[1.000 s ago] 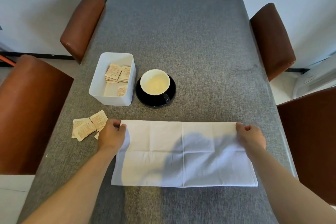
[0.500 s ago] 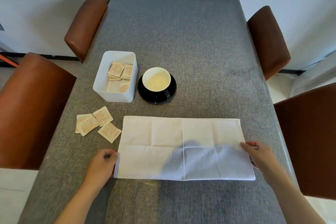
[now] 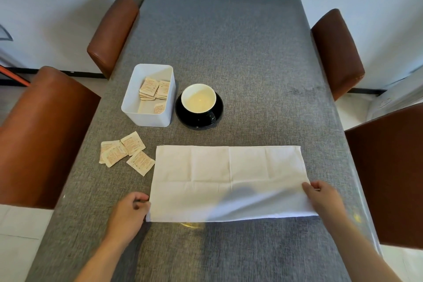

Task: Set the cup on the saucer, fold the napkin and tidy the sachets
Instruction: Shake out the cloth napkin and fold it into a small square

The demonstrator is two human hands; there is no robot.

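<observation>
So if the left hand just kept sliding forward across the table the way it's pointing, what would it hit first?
Probably the loose sachets on the cloth beside the napkin, whose near left corner the left hand pinches. The white box lies beyond them. Exact heading is uncertain.

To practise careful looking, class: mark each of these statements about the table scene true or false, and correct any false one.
1. The cup stands on the black saucer. True.
2. The white box holds no sachets. False: several lie inside.
3. Loose sachets lie left of the napkin. True.
4. Only the right hand holds the napkin. False: the left hand grips its other near corner.
</observation>
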